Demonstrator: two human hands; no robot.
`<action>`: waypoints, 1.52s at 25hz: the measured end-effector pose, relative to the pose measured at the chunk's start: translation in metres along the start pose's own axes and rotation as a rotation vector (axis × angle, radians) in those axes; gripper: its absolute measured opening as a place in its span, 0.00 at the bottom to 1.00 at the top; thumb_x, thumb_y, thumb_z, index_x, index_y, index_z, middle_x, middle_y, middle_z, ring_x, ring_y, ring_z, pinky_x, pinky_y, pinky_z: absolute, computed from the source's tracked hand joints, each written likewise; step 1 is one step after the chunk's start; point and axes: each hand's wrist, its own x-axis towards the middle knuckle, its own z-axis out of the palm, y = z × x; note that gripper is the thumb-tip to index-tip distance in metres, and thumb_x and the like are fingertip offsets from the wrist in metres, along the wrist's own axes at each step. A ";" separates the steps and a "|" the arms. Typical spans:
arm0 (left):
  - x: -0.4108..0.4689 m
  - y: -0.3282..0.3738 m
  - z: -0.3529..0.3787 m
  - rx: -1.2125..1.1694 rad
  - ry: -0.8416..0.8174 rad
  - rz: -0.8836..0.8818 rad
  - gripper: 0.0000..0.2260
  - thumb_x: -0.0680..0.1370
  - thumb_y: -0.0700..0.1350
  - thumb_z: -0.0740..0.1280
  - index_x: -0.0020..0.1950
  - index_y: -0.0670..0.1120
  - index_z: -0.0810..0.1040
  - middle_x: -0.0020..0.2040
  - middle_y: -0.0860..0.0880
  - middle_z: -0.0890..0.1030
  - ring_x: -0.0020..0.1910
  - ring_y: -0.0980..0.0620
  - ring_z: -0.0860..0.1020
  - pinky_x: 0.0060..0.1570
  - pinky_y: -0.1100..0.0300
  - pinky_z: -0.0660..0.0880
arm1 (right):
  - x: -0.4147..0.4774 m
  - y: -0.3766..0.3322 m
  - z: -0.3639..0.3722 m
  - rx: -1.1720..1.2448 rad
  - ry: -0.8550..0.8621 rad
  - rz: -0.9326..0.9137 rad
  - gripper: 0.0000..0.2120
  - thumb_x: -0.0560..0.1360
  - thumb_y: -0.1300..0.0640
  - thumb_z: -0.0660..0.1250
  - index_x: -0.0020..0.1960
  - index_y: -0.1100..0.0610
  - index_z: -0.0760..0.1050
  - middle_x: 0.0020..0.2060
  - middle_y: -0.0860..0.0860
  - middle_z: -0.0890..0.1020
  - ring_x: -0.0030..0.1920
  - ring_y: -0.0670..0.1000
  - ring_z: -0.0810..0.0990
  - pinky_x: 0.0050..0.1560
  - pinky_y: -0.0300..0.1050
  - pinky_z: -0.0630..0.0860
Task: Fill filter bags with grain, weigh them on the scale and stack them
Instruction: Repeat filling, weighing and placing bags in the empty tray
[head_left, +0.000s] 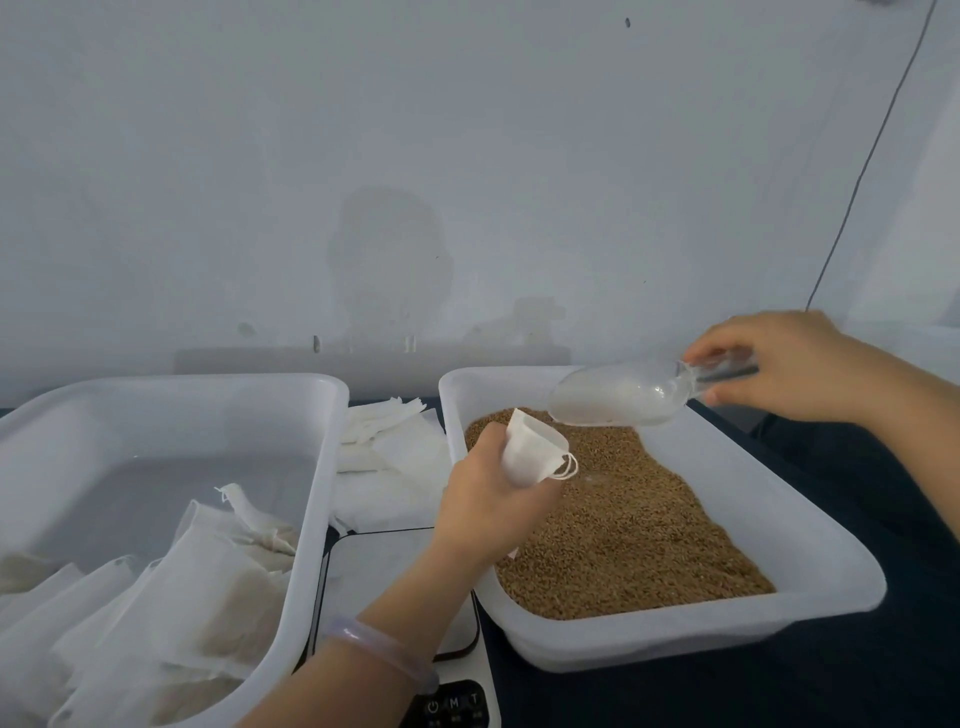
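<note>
Head view, wide-angle, edges bending. Scale (374, 566) is lying mostly hidden between two white trays, the left forearm crossing over it; its button panel is being cut off at the bottom edge. Left hand (488, 499) is curling its fingers round a filter bag (535, 449), covering the bag's lower half and holding it mouth-up above the grain (623, 530). Right hand (779, 364) is pinching the handle of a clear scoop (623, 397), which is hovering just beside the bag over the grain tray (831, 587); its contents are too blurred to read. Filled bags (208, 587) are lying stacked in the left tray (311, 467), partly out of frame. Empty bags (395, 452) are lying on the tabletop (857, 675) behind the scale.
</note>
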 end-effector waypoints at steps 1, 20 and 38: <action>0.000 -0.001 -0.001 -0.068 0.029 0.003 0.12 0.68 0.51 0.72 0.46 0.53 0.72 0.39 0.55 0.78 0.36 0.57 0.78 0.35 0.59 0.78 | -0.001 0.003 0.013 -0.024 -0.043 0.048 0.15 0.70 0.52 0.73 0.54 0.41 0.76 0.52 0.38 0.79 0.56 0.44 0.75 0.61 0.45 0.65; -0.002 -0.001 -0.001 -0.012 -0.008 0.018 0.21 0.63 0.58 0.68 0.50 0.49 0.73 0.43 0.52 0.79 0.41 0.52 0.79 0.41 0.52 0.79 | -0.028 0.012 0.089 0.139 -0.277 0.083 0.16 0.73 0.50 0.70 0.59 0.40 0.75 0.49 0.33 0.77 0.54 0.39 0.75 0.64 0.46 0.69; 0.004 -0.007 0.001 0.288 -0.116 0.064 0.18 0.66 0.63 0.67 0.39 0.53 0.63 0.35 0.56 0.73 0.36 0.56 0.73 0.34 0.58 0.67 | -0.030 0.002 0.009 0.075 0.053 -0.101 0.16 0.70 0.54 0.73 0.50 0.35 0.75 0.45 0.35 0.77 0.49 0.39 0.75 0.58 0.41 0.61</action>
